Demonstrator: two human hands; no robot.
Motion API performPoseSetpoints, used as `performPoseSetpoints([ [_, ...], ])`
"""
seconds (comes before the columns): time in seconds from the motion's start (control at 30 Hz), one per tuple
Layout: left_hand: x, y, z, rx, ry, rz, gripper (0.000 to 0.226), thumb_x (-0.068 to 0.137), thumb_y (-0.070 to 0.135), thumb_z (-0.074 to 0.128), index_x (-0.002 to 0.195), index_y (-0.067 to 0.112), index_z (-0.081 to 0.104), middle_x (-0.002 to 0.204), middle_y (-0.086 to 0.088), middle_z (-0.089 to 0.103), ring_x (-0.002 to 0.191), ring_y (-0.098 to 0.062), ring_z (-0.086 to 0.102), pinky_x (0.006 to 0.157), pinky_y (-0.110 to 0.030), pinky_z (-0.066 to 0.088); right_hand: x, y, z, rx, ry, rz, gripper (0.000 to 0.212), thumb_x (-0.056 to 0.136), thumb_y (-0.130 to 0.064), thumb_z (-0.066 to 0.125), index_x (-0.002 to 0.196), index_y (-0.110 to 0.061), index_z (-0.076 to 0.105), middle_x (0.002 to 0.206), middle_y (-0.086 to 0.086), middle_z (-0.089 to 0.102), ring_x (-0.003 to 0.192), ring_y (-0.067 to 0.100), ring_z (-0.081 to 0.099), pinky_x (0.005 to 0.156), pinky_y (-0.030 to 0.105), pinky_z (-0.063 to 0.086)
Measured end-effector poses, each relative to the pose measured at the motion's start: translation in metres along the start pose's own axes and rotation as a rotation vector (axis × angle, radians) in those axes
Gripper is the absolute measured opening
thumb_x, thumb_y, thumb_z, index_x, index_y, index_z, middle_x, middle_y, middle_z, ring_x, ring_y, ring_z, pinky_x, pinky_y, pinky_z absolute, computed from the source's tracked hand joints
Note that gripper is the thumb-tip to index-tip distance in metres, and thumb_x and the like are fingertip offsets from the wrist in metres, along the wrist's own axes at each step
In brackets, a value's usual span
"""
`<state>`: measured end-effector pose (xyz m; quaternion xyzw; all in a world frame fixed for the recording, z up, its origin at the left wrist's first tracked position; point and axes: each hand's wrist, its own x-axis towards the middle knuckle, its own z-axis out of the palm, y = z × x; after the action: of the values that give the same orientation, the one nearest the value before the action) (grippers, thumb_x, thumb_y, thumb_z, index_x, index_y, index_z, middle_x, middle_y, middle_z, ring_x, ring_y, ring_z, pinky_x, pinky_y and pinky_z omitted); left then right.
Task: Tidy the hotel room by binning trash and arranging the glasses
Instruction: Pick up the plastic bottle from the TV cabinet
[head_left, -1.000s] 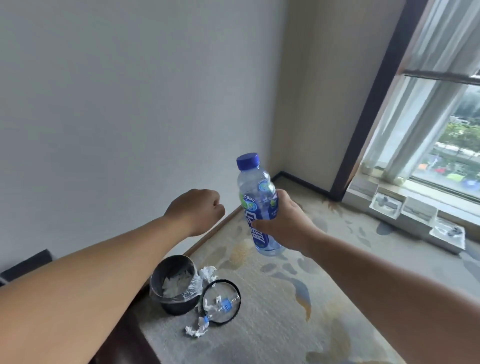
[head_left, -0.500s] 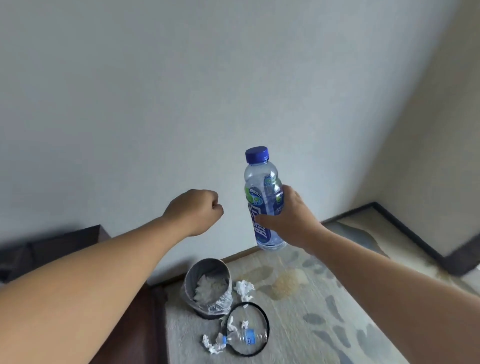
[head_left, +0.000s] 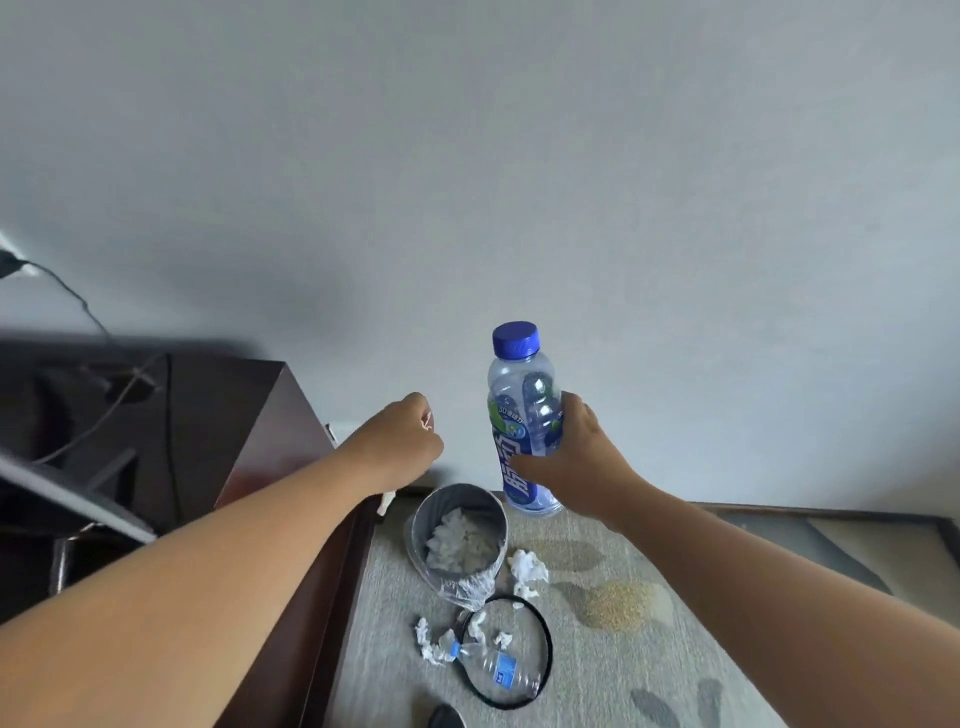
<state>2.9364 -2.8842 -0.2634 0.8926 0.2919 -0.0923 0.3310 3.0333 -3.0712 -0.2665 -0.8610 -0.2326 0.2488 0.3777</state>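
**A:** What has the right hand (head_left: 571, 460) got?

**B:** Fingers and thumb wrapped round the label of a clear plastic bottle with a ribbed blue cap (head_left: 521, 410). It is held in the air over the far edge of the pale patterned carpet (head_left: 675, 660).

**A:** Pointing which way?

**B:** Cap up, long axis nearly vertical.

**A:** The left hand (head_left: 397, 441)?

**B:** Curled into a fist above the round grey bin with a crinkled clear liner (head_left: 434, 512), at the carpet's far left corner.

On the blue-capped bottle (head_left: 511, 384), a label with "30" and large white Chinese characters
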Motion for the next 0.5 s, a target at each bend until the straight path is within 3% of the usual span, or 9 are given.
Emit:
performPoseSetpoints([
  [0.27, 0.069, -0.046, 0.06, -0.188, 0.065, -0.068, 0.023, 0.083, -0.003, 0.038, 0.098, 0.014, 0.044, 0.1, -0.004, 0.045, 0.079, -0.019, 0.046, 0.061, -0.029, 0.034, 0.074, 0.049, 0.042, -0.033, -0.125, 0.005, 0.063, 0.073, -0.027, 0.076, 0.124, -0.023, 0.04, 0.112, -0.003, 0.042, 0.1, 0.013, 0.052, 0.083, 0.027, 0.046],
  [0.4, 0.102, -0.076, 0.112, -0.218, 0.138, -0.107, 0.028, 0.081, -0.008, 0.037, 0.097, 0.014, 0.042, 0.107, -0.006, 0.042, 0.094, -0.022, 0.043, 0.076, -0.03, 0.035, 0.117, 0.096, 0.075, -0.07, -0.177, 0.003, 0.067, 0.071, -0.032, 0.077, 0.126, -0.026, 0.04, 0.113, -0.005, 0.043, 0.108, 0.019, 0.05, 0.096, 0.038, 0.046],
  [0.5, 0.126, -0.104, 0.159, -0.278, 0.205, -0.223, 0.023, 0.08, -0.007, 0.036, 0.094, 0.01, 0.043, 0.106, -0.008, 0.042, 0.093, -0.025, 0.044, 0.079, -0.036, 0.04, 0.15, 0.143, 0.108, -0.044, -0.204, 0.017, 0.067, 0.07, -0.03, 0.079, 0.124, -0.027, 0.04, 0.112, -0.004, 0.045, 0.107, 0.02, 0.051, 0.095, 0.041, 0.048],
])
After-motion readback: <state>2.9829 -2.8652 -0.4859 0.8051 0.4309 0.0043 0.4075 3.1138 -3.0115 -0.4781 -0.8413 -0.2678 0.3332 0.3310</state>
